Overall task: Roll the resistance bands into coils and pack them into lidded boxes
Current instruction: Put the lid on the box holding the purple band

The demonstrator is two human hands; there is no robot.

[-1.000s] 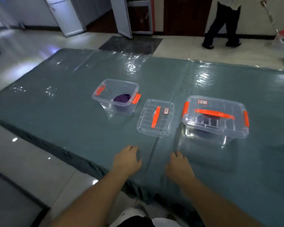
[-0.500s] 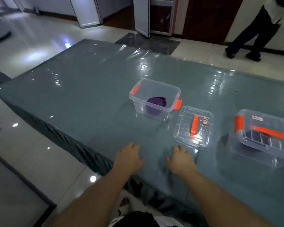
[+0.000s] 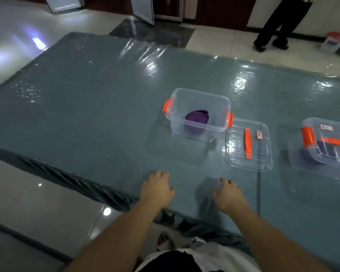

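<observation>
Hands are laid palm-down near the bench [image 3: 86, 114] edge, the left hand [image 3: 157, 189] and right hand [image 3: 229, 195] both empty with fingers relaxed, as before. A coiled purple band [image 3: 196, 119] is seen inside the open box [image 3: 199, 114]; its lid [image 3: 248, 144] lies just beside it, label unreadable. The lidded box [image 3: 326, 146] is cut off at the right edge, its dark contents indistinct. The boxes have shifted rightward in the view since earlier.
</observation>
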